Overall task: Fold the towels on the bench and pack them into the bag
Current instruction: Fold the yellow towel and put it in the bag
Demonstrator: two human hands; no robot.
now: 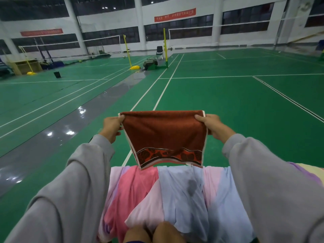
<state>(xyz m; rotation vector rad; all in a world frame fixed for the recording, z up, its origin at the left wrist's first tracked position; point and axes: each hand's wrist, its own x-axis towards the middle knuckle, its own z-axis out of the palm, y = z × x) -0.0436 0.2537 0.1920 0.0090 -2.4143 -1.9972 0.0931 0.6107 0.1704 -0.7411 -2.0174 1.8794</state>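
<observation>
A rust-red towel [164, 135] with a patterned border hangs doubled over in the air in front of me. My left hand [112, 127] pinches its upper left corner and my right hand [213, 126] pinches its upper right corner, stretching the top edge level. Below it, pink [129, 192], pale blue [182, 190] and light pink towels lie draped side by side over the bench, which they hide. No bag is in view.
My knees [154, 233] show at the bottom edge, close to the draped towels. Green court floor [228, 111] with white lines spreads ahead. Net posts, a chair [159, 51] and a small black bin [57, 74] stand far off.
</observation>
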